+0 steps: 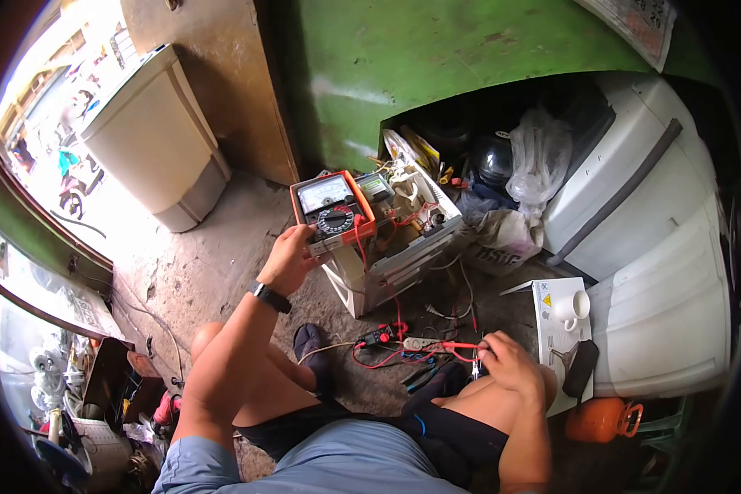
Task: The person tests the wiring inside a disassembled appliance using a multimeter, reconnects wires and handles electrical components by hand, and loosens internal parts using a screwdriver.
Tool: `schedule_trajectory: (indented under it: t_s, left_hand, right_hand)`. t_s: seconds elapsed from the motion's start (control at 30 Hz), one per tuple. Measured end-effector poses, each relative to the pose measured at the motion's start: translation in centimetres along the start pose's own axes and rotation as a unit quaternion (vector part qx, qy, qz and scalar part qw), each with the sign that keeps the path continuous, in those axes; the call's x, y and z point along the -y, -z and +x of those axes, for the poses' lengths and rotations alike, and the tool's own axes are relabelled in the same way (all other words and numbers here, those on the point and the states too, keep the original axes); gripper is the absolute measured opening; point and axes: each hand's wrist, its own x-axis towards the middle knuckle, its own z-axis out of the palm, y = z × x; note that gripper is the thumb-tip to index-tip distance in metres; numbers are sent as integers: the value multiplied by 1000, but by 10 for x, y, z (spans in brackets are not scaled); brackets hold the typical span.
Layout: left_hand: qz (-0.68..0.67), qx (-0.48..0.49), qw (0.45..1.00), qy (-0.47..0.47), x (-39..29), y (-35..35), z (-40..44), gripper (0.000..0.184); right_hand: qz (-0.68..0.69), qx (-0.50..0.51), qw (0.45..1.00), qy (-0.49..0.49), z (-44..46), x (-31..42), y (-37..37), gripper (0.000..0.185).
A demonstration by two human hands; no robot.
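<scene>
My left hand (pixel 286 259) grips the lower left corner of an analog multimeter (pixel 335 216) with an orange-red case, a needle dial and a round selector knob. The meter rests tilted on top of an opened appliance (pixel 412 218) whose wires and inner parts show. From its right side a red lead (pixel 360 239) hangs down. Low on the right, above my knee, my right hand (pixel 512 362) is closed on red test leads (pixel 463 350); their tips are too small to make out. On the floor between my feet are a power strip (pixel 420 344) and a black-and-red device (pixel 376 336).
Pliers (pixel 421 379) lie near my right foot. A white panel (pixel 561 288) carries a white mug (pixel 570 310) on the right, with an orange gas canister (pixel 601 420) below. A beige appliance (pixel 152 140) stands by the doorway. Cluttered parts (pixel 66 395) fill the lower left.
</scene>
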Motion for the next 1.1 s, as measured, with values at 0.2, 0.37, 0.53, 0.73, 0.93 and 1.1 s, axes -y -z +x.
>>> schedule_trajectory:
  t_s: [0.2,0.37,0.53,0.73,0.93,1.1]
  left_hand:
    - [-74,60,991,-97,-41,15,-80,39]
    - [-162,82,975,-126,-76,36,-143,58]
    - [-111,23,991,-76,-53,97,-182,50]
    - [229,-14,972,-46,-18,117,-216,72]
    - [479,231,842,-95,-56,39,-214,77]
    - [383,214,892,-108,-56,-5,-208,76]
  right_hand:
    - [-16,57,998,38,0,21,-32,25]
    - [84,107,979,151,41,75,-75,25]
    - [394,147,905,59,99,148,-110,34]
    - [519,39,838,165,128,167,-66,26]
    - [359,10,921,151,103,109,18,22]
    - [-45,-193,975,97,67,85,26,14]
